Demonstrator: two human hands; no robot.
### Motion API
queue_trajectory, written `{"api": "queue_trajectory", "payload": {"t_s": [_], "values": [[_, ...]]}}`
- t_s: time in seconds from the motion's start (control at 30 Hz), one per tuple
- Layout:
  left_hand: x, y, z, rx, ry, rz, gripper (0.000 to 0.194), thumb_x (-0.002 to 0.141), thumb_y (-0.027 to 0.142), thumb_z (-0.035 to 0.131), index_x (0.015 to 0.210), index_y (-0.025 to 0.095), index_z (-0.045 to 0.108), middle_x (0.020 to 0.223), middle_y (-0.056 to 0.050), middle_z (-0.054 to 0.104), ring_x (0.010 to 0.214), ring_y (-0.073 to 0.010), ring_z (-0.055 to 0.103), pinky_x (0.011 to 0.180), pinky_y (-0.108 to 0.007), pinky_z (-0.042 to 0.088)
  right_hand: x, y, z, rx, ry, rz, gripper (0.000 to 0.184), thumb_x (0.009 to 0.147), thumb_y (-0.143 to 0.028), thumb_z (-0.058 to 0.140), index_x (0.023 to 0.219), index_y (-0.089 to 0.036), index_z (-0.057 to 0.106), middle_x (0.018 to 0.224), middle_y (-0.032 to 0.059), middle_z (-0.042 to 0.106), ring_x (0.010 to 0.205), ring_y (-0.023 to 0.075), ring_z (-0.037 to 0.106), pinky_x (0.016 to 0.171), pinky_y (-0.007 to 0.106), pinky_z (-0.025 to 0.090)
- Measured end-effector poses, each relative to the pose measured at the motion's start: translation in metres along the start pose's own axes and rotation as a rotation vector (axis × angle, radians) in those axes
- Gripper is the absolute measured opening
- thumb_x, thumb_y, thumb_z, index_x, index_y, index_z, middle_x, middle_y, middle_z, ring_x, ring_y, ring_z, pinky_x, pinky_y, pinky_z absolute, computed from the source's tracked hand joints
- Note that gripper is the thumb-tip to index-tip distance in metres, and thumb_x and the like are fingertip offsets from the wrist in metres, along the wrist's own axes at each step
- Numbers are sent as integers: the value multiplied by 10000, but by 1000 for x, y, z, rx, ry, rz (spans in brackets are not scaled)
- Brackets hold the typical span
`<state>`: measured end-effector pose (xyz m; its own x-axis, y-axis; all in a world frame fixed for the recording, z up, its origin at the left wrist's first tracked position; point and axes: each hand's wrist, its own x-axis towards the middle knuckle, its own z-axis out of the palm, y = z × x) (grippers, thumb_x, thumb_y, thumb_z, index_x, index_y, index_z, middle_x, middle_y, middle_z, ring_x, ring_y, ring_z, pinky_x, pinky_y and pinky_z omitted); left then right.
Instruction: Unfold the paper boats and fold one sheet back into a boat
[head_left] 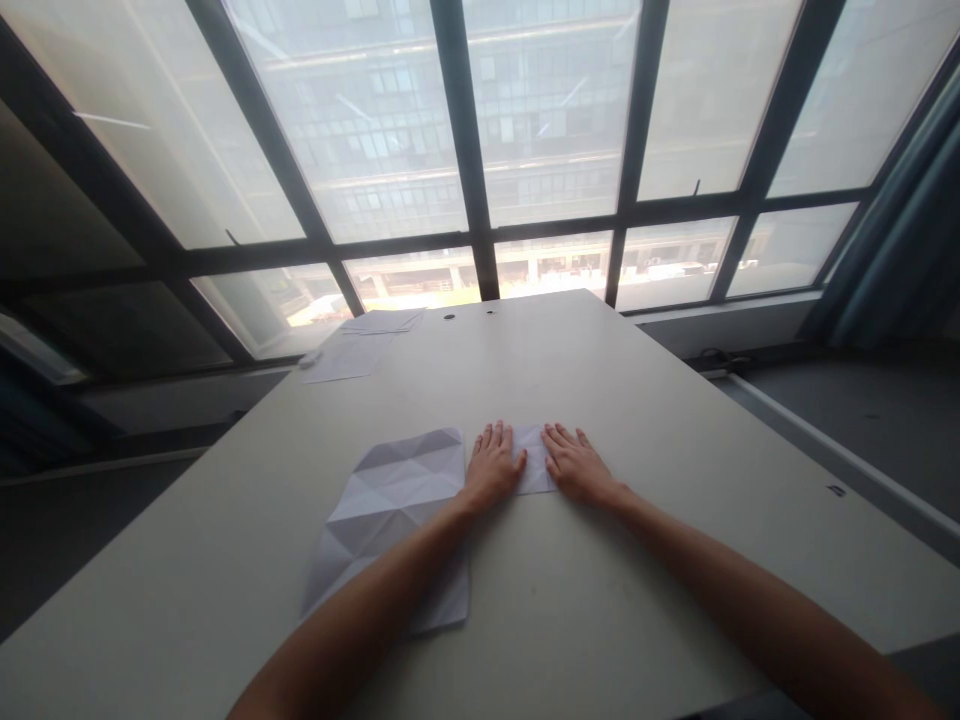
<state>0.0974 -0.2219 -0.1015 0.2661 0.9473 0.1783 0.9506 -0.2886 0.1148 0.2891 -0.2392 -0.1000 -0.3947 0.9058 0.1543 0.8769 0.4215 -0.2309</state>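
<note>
The person's left hand (495, 466) and right hand (579, 464) are pressing flat, fingers extended, on opposite sides of a small white folded paper square (532, 462), which is lying between them. Left of the grip, a large creased white paper sheet (397, 500) is resting partly under the left forearm (375, 590). All are sitting on a long white table (600, 390).

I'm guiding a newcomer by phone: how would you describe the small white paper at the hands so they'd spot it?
On the long white table before the dark-framed windows, find the bare left hand and right hand. Between them, partly covered, lies the small white paper. It is far smaller than the large creased white sheet to its left.
</note>
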Motion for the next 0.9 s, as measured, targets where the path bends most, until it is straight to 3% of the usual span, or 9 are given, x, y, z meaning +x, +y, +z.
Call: {"api": "queue_trajectory", "payload": {"t_s": [0.23,0.4,0.57,0.63,0.8,0.83,0.9], "values": [[-1,2,-2,31,30,-114,624,936,500,384,1456,155,387,1548,-198,276,1433,-389,210,1139,-533,176,-1,3,0,9,15,13,597,946,-303,301,1505,-94,290,1569,106,257,1454,238,192,1180,460,69],[-1,2,-3,5,41,-105,577,951,470,376,1476,233,360,1540,-158,316,1429,-375,233,1134,-542,183,-1,3,-1,28,8,22,598,941,-301,311,1500,-89,300,1570,106,255,1456,233,185,1181,453,58],[-1,0,-5,-78,76,-87,611,931,421,458,1491,219,322,1477,-171,414,1383,-353,340,1128,-557,210,0,2,-2,41,-6,34,590,946,-309,310,1498,-101,304,1576,109,237,1461,225,164,1179,449,48],[0,-2,-8,-171,120,-43,659,907,367,514,1502,195,288,1455,-171,443,1350,-324,401,1126,-518,260,0,2,-2,45,-14,38,590,946,-312,314,1499,-106,303,1577,108,235,1462,223,160,1178,448,46],[1,-5,-16,-475,220,62,965,825,205,610,1545,205,-33,1441,-133,479,1285,-234,503,1037,-369,438,0,1,-4,52,-21,32,592,949,-315,314,1505,-112,288,1582,105,224,1464,219,154,1179,445,43],[1,-5,-17,-507,210,69,948,834,196,596,1546,212,-31,1398,-119,530,1242,-226,546,1018,-365,458,0,1,-5,52,-24,31,594,950,-315,313,1506,-109,284,1582,106,222,1464,218,153,1179,443,45],[1,-3,-19,-532,173,131,784,880,210,536,1545,218,121,1338,-89,591,1202,-211,582,1026,-364,463,0,1,-5,55,-26,31,600,950,-316,310,1508,-94,276,1579,111,229,1463,216,156,1181,435,51]]}}
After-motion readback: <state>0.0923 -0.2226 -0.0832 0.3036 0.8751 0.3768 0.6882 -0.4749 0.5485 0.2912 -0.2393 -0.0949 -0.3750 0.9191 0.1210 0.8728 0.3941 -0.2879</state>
